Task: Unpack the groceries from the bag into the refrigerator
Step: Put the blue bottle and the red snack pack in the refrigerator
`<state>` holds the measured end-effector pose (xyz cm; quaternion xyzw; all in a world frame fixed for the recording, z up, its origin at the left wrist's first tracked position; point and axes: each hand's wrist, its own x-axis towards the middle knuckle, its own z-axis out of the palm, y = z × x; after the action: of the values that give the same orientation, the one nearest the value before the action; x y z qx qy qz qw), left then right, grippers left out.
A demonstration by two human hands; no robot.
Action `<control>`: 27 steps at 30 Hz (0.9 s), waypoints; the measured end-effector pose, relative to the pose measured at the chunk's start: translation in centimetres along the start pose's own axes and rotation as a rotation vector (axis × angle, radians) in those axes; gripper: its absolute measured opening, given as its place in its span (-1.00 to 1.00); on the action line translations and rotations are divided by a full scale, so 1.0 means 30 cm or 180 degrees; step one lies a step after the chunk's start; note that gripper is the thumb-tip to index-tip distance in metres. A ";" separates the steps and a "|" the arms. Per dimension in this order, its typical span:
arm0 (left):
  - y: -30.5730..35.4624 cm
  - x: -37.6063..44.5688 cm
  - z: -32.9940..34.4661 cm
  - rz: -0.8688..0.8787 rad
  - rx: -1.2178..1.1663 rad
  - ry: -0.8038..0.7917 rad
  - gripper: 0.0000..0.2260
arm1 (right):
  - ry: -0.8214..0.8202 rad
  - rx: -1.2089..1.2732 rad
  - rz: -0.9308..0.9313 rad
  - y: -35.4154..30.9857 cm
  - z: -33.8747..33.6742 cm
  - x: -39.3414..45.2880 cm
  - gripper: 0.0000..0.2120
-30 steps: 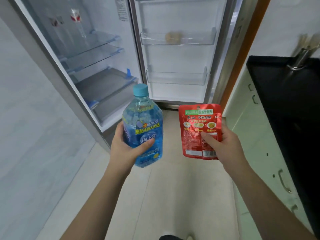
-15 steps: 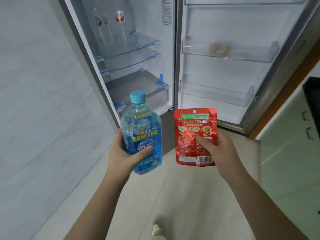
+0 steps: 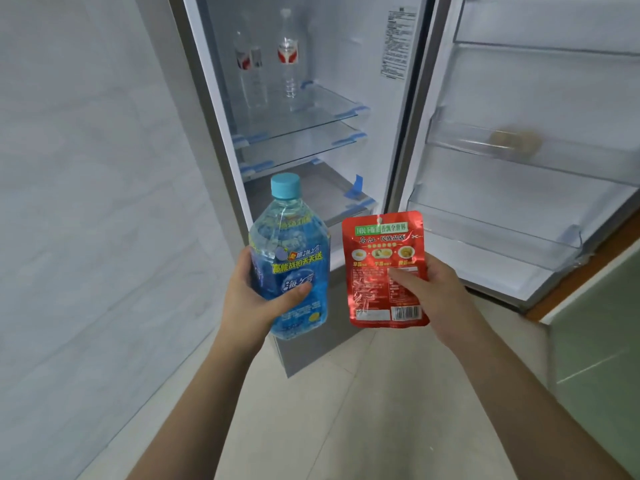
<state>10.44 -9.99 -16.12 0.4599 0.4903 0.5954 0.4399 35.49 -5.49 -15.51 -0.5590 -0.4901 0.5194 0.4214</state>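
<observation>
My left hand (image 3: 254,299) grips a blue drink bottle (image 3: 289,258) with a light-blue cap, held upright in front of the open refrigerator (image 3: 311,109). My right hand (image 3: 438,292) holds a red foil pouch (image 3: 384,268) by its right edge, its printed side toward me. Both items hang side by side, just below the fridge's lowest glass shelf (image 3: 311,188). Two clear water bottles (image 3: 287,53) stand on an upper glass shelf inside. The grocery bag is out of view.
The fridge door (image 3: 519,168) swings open to the right, with clear door bins (image 3: 502,220); one bin holds a small tan item (image 3: 516,142). A pale tiled wall (image 3: 86,202) lies left, a green cabinet (image 3: 602,358) right, light floor below.
The view has swung left and moved closer to the fridge, so its interior now sits straight ahead and the dark countertop has left the frame. Both hands keep their items, raised slightly.
</observation>
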 end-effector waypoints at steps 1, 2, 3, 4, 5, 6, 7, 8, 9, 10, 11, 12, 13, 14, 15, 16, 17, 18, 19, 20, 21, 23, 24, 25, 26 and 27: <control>-0.001 0.023 -0.003 0.0001 -0.0006 0.0008 -0.36 | -0.0007 -0.0023 0.0006 -0.004 0.008 0.026 -0.73; -0.003 0.045 -0.004 0.0006 -0.0019 0.0014 -0.35 | -0.0010 -0.0060 0.0007 -0.008 0.013 0.053 -0.74; -0.007 0.067 -0.004 0.0010 -0.0020 0.0020 -0.34 | -0.0019 -0.0092 0.0007 -0.013 0.015 0.080 -0.76; -0.010 0.090 -0.002 0.0011 0.0003 0.0032 -0.34 | -0.0049 -0.0102 -0.0001 -0.017 0.014 0.108 -0.78; -0.014 0.113 0.002 0.0012 0.0033 0.0056 -0.34 | -0.0091 -0.0092 -0.0004 -0.021 0.012 0.136 -0.79; -0.018 0.137 0.008 0.0015 0.0061 0.0085 -0.35 | -0.0133 -0.0068 0.0010 -0.021 0.008 0.167 -0.81; -0.024 0.162 0.014 0.0029 0.0084 0.0114 -0.35 | -0.0158 -0.0033 0.0050 -0.020 0.003 0.198 -0.81; -0.031 0.187 0.022 0.0050 0.0095 0.0147 -0.36 | -0.0185 0.0000 0.0093 -0.014 -0.005 0.232 -0.80; -0.037 0.215 0.029 0.0073 0.0093 0.0187 -0.36 | -0.0220 0.0028 0.0134 -0.012 -0.010 0.268 -0.77; -0.040 0.243 0.038 0.0097 0.0100 0.0228 -0.36 | -0.0267 0.0043 0.0160 -0.009 -0.017 0.306 -0.74; -0.043 0.274 0.050 0.0131 0.0134 0.0261 -0.37 | -0.0314 0.0054 0.0177 -0.007 -0.025 0.344 -0.73; -0.046 0.305 0.065 0.0168 0.0189 0.0276 -0.37 | -0.0357 0.0061 0.0171 -0.004 -0.033 0.384 -0.72; -0.048 0.335 0.086 0.0182 0.0245 0.0287 -0.37 | -0.0395 0.0059 0.0157 -0.004 -0.041 0.421 -0.71; -0.050 0.362 0.109 0.0171 0.0274 0.0325 -0.36 | -0.0431 0.0040 0.0154 -0.006 -0.050 0.457 -0.71; -0.053 0.390 0.130 0.0160 0.0266 0.0395 -0.35 | -0.0459 0.0026 0.0161 -0.011 -0.060 0.494 -0.70; -0.053 0.418 0.152 0.0161 0.0228 0.0477 -0.34 | -0.0487 0.0023 0.0176 -0.015 -0.073 0.534 -0.70; -0.051 0.445 0.174 0.0160 0.0197 0.0533 -0.34 | -0.0514 0.0019 0.0192 -0.021 -0.087 0.575 -0.70; -0.048 0.470 0.193 0.0157 0.0217 0.0559 -0.34 | -0.0540 0.0002 0.0191 -0.021 -0.104 0.616 -0.71; -0.049 0.496 0.213 0.0168 0.0279 0.0572 -0.34 | -0.0579 -0.0018 0.0193 -0.024 -0.118 0.657 -0.71; -0.050 0.518 0.232 0.0180 0.0334 0.0585 -0.34 | -0.0628 -0.0025 0.0199 -0.025 -0.133 0.695 -0.71; -0.049 0.537 0.248 0.0175 0.0348 0.0610 -0.34 | -0.0675 -0.0027 0.0211 -0.028 -0.141 0.730 -0.71; -0.048 0.571 0.275 0.0163 0.0310 0.0679 -0.33 | -0.0784 -0.0038 0.0202 -0.031 -0.147 0.792 -0.70; -0.051 0.586 0.288 0.0168 0.0292 0.0713 -0.33 | -0.0845 -0.0034 0.0209 -0.027 -0.148 0.819 -0.70; -0.056 0.600 0.297 0.0170 0.0276 0.0745 -0.33 | -0.0902 -0.0031 0.0227 -0.024 -0.146 0.845 -0.71; -0.058 0.612 0.303 0.0169 0.0264 0.0766 -0.34 | -0.0951 -0.0034 0.0250 -0.019 -0.139 0.868 -0.73; -0.059 0.623 0.306 0.0164 0.0262 0.0785 -0.34 | -0.1001 -0.0033 0.0259 -0.019 -0.129 0.887 -0.74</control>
<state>15.99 10.12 -14.82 0.4133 0.5527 0.6380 0.3415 38.74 20.98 -18.99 -0.4924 -0.5296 0.6146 0.3153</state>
